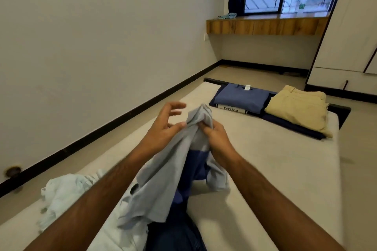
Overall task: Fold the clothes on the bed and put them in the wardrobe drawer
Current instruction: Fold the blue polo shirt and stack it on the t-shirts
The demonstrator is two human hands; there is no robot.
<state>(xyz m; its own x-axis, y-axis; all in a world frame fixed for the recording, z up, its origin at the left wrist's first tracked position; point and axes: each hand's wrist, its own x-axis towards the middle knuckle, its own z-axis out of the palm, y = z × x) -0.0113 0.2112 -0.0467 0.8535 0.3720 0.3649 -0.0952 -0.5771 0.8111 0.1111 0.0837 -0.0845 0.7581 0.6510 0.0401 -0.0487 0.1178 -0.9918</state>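
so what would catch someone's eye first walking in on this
Probably the grey garment bunched up in the middle, gripped by the right hand while the left hand touches it with loose fingers. Next, the folded blue clothes and beige trousers at the far end of the bed, and the unfolded pale heap near left.

Bed (265,159): bare beige mattress on a dark frame, running along the wall. Far end: folded blue shirt (240,97) on top of a navy printed one, just beside folded khaki trousers (297,108), both over a dark navy cloth (289,124). Near end, by me: crumpled pale blue shirt (65,191), dark jeans (173,234).
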